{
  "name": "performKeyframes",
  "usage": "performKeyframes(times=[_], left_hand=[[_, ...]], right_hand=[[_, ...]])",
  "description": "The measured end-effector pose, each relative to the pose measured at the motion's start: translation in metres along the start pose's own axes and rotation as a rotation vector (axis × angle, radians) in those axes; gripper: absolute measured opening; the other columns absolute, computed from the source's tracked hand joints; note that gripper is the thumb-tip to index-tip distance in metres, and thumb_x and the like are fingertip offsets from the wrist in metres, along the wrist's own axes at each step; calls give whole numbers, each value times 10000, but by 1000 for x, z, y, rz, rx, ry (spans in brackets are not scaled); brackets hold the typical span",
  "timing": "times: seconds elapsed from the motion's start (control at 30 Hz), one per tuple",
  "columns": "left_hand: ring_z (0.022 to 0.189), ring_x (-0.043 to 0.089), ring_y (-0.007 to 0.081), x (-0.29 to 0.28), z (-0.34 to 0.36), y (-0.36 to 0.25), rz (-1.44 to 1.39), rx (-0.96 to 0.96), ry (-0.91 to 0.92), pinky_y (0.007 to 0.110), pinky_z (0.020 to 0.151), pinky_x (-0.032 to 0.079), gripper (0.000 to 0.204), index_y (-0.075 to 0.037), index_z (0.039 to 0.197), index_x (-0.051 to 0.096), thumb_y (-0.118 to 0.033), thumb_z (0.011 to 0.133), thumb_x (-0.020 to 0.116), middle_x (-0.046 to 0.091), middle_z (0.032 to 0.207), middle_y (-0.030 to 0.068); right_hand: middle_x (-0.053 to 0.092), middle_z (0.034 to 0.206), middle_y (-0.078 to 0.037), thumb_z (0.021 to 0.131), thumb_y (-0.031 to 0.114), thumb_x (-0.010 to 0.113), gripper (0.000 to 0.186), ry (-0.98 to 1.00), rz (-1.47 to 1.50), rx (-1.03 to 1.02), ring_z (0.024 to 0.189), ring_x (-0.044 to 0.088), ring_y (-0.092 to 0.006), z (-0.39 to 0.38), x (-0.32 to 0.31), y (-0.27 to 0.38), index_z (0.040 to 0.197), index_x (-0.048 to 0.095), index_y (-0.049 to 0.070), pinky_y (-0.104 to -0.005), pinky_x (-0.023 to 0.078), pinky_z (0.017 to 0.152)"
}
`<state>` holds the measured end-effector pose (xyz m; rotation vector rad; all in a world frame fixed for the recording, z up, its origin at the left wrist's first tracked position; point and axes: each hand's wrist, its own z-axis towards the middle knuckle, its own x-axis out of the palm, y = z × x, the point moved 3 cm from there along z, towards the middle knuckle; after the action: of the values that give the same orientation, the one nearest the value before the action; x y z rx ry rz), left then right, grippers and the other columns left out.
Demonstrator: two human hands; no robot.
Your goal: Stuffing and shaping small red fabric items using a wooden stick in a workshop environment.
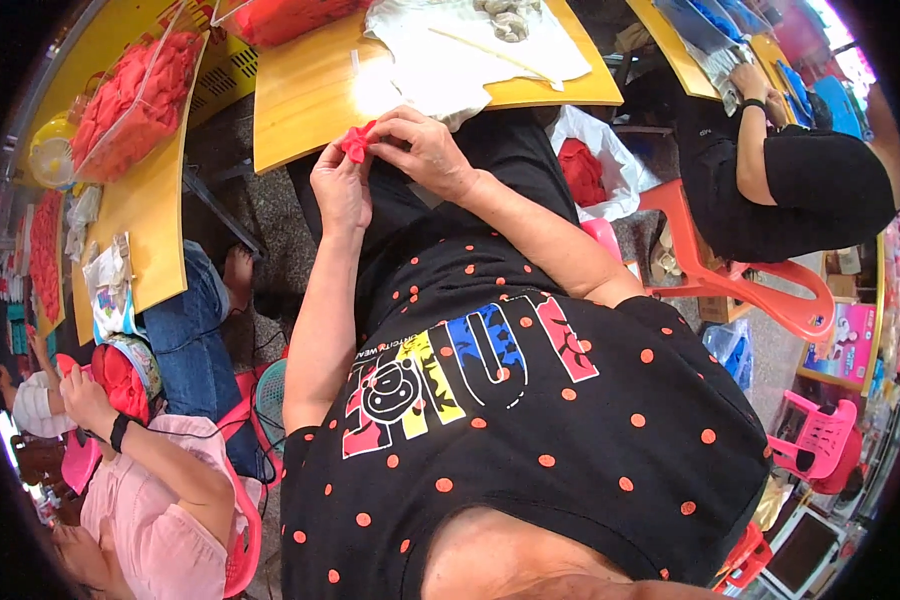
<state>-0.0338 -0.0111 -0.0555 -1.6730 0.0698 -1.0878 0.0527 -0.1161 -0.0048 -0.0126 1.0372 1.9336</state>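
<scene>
A small red piece (356,141), folded like a bow, is pinched between both hands just above the near edge of a yellow table (300,110). The left hand (341,190) comes up from below and closes its fingertips on the piece's lower side; the right hand (425,150) reaches in from the right and closes thumb and fingers on its upper right side, so the piece sits between the two sets of fingertips, off the tabletop

On the table beyond the hands lies a white cloth (470,50) with a pale stick across it and a grey lump at its far edge. A clear bag of red pieces (290,15) sits at the table's far left corner. A second yellow table (150,200) stands to the left, carrying another clear bag (130,105) full of red pieces and some small packets

At lower left a person in a pink top (150,510) holds red material. At upper right a person in black (820,190) sits on a red plastic chair (760,285) at a third table. A white bag with red contents (595,165) lies on the grey floor between, and a pink chair (820,435) stands at the right
</scene>
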Motion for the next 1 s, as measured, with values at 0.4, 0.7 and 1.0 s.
performKeyframes(times=[0.4, 0.7, 1.0], left_hand=[[850, 605, 150, 7, -4, -4, 201, 82, 72, 257, 779, 509, 180, 55, 1022, 599, 5, 851, 569, 621, 984, 95], [825, 623, 178, -17, 4, 11, -186, -155, -44, 271, 733, 533, 185, 35, 1027, 584, -50, 863, 574, 628, 965, 120], [816, 624, 181, -20, 6, 16, -270, -206, -17, 280, 725, 529, 202, 14, 1038, 580, -60, 851, 594, 631, 964, 109]], right_hand=[[599, 913, -85, 754, 41, 649, 146, 6, 2, -84, 863, 598, -227, 3, 1, 0, 900, 647, 32, -299, 492, 751], [605, 915, -90, 750, 42, 658, 165, 56, 4, -79, 843, 601, -237, -1, 8, 2, 913, 632, 30, -305, 494, 747], [609, 914, -97, 751, 51, 665, 186, -67, -16, -4, 800, 608, -229, -3, 5, 2, 934, 634, 36, -301, 498, 708]])
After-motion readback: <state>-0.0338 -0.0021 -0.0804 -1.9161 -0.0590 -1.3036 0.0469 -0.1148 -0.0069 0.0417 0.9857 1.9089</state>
